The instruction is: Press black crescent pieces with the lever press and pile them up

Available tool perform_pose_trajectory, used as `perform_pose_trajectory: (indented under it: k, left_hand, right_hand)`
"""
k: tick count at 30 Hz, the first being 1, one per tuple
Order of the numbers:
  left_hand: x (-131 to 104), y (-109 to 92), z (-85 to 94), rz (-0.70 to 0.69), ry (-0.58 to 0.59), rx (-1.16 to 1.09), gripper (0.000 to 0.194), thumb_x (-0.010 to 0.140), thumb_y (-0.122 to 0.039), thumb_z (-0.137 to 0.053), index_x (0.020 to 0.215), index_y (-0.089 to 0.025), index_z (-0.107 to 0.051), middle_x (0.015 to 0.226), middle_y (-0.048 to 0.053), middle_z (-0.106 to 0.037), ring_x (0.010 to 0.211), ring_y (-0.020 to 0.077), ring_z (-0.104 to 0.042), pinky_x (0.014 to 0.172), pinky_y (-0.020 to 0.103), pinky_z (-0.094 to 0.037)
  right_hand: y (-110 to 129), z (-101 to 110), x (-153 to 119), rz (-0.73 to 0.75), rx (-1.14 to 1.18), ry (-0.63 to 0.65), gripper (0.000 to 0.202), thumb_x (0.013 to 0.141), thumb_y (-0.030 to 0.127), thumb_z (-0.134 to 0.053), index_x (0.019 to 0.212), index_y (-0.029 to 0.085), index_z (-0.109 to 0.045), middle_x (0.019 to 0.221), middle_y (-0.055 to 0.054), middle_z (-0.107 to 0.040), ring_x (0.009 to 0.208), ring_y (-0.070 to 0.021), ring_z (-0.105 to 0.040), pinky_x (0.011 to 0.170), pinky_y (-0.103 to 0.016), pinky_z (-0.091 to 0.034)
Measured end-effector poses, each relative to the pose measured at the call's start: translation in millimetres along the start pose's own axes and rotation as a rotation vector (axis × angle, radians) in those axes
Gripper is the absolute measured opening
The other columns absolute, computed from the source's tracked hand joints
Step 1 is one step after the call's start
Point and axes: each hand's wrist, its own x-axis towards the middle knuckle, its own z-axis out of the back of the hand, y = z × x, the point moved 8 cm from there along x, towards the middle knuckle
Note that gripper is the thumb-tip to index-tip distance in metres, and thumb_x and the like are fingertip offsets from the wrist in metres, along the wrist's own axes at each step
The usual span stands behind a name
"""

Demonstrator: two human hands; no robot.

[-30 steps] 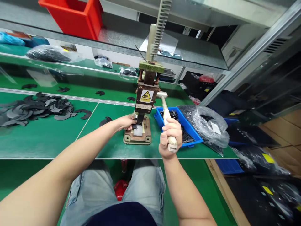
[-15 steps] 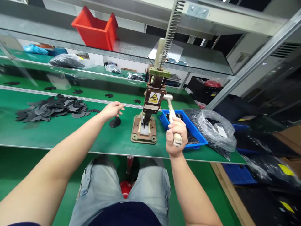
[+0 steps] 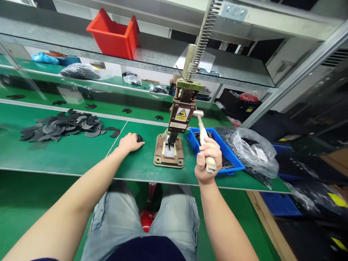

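Note:
My right hand (image 3: 208,159) is wrapped round the pale, tape-covered lever handle (image 3: 202,132) of a hand press (image 3: 182,112). The press stands on a brown base plate (image 3: 178,156), its black ram lowered close to a small light-coloured block (image 3: 169,151); a small dark part shows at the ram's tip. Left of the press, my left hand (image 3: 131,143) is closed over a black curved piece (image 3: 139,138) on the green table, its fingers covering most of it. Farther left lies a heap of similar black curved pieces (image 3: 61,127), with one loose piece at its right edge.
A blue tray (image 3: 231,165) of small black parts sits right of the press, beside a clear plastic bag (image 3: 252,156). Several curved pieces lie spaced along the strip behind the table (image 3: 89,156). A red bin (image 3: 115,40) stands on the shelf above.
My left hand has come down from above the table onto the black curved piece, its fingers closing over it. My right hand stays on the lever. The view has shifted slightly.

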Motion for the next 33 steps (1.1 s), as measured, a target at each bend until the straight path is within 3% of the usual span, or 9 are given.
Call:
perform_pose_trajectory:
  k: [5,11,16,18,21,23,26,29,33]
  left_hand:
    - [-0.1,-11.2,4.4,-0.152,-0.034,-0.066,0.031,0.092,-0.052,-0.065,0.1,-0.022,-0.068,0.116,0.015,-0.075,0.109,0.0331,-0.073,0.089,0.038,-0.053]
    - [-6.8,1.5,28.2,-0.175,-0.016,-0.387,0.023,0.1,-0.047,-0.056,0.108,-0.025,-0.059,0.086,0.003,-0.078,0.08,0.0217,-0.074,0.073,0.03,-0.053]
    - [-29.8,-12.1,54.5,-0.4,-0.109,-0.277,0.023,0.091,-0.037,-0.066,0.111,-0.025,-0.068,0.105,0.006,-0.079,0.096,0.0254,-0.074,0.082,0.032,-0.053]
    - [-39.9,-24.6,50.0,-0.466,-0.107,-0.211,0.023,0.089,-0.031,-0.067,0.11,-0.024,-0.07,0.104,0.008,-0.078,0.096,0.0267,-0.072,0.082,0.034,-0.052]
    - [-51.5,-47.9,26.1,-0.529,-0.033,-0.263,0.014,0.087,-0.028,-0.067,0.099,-0.023,-0.072,0.092,0.006,-0.075,0.083,0.0242,-0.07,0.076,0.032,-0.05]
    - [-52.7,-57.3,7.5,-0.487,0.015,-0.414,0.012,0.087,-0.034,-0.069,0.092,-0.024,-0.071,0.083,0.003,-0.073,0.076,0.0219,-0.067,0.071,0.031,-0.048]
    - [-45.5,-57.3,-13.1,-0.318,0.051,-0.731,0.028,0.087,-0.05,-0.071,0.085,-0.022,-0.066,0.072,0.001,-0.069,0.068,0.019,-0.064,0.064,0.028,-0.047]
    - [-36.0,-57.1,-17.7,-0.2,0.061,-0.96,0.04,0.085,-0.06,-0.073,0.083,-0.021,-0.062,0.069,0.0,-0.068,0.061,0.0161,-0.063,0.06,0.026,-0.047]
    - [-25.0,-83.3,-16.5,-0.246,0.198,-0.944,0.042,0.085,-0.061,-0.076,0.084,-0.021,-0.062,0.065,0.002,-0.071,0.054,0.0148,-0.063,0.053,0.025,-0.044]
  right_hand:
    - [0.7,0.2,0.2,-0.015,-0.012,0.011,0.007,0.094,0.025,-0.063,0.09,0.025,-0.058,0.092,-0.003,-0.065,0.118,-0.0304,-0.069,0.107,-0.065,-0.056]
    - [-0.2,-1.0,0.2,-0.006,0.012,-0.003,0.008,0.094,0.025,-0.064,0.09,0.025,-0.058,0.09,-0.003,-0.063,0.114,-0.0284,-0.069,0.108,-0.064,-0.056]
    - [0.5,-2.7,0.9,-0.004,0.027,-0.032,0.008,0.094,0.028,-0.065,0.089,0.025,-0.058,0.09,-0.003,-0.063,0.11,-0.0272,-0.068,0.109,-0.064,-0.055]
    - [1.0,-2.9,1.0,-0.003,0.027,-0.042,0.009,0.094,0.027,-0.064,0.089,0.025,-0.058,0.088,-0.002,-0.062,0.106,-0.0262,-0.069,0.108,-0.063,-0.055]
    - [1.5,-2.4,0.8,-0.005,0.009,-0.044,0.009,0.095,0.027,-0.062,0.088,0.025,-0.057,0.087,-0.003,-0.061,0.106,-0.0265,-0.069,0.106,-0.062,-0.057]
    - [1.2,-2.0,0.6,-0.007,-0.002,-0.035,0.009,0.095,0.028,-0.062,0.088,0.025,-0.057,0.088,-0.003,-0.062,0.108,-0.0273,-0.069,0.106,-0.062,-0.057]
    - [1.0,-1.5,0.5,-0.002,0.008,-0.024,0.009,0.094,0.027,-0.064,0.088,0.025,-0.058,0.089,-0.003,-0.062,0.11,-0.0275,-0.069,0.106,-0.063,-0.056]
    - [1.3,-2.3,0.7,0.006,0.01,-0.025,0.009,0.094,0.027,-0.063,0.088,0.025,-0.057,0.088,-0.002,-0.062,0.106,-0.0264,-0.068,0.108,-0.064,-0.055]
    - [2.3,-3.7,1.7,0.008,-0.007,-0.049,0.01,0.095,0.027,-0.062,0.088,0.024,-0.055,0.087,-0.002,-0.061,0.098,-0.0236,-0.067,0.108,-0.063,-0.055]
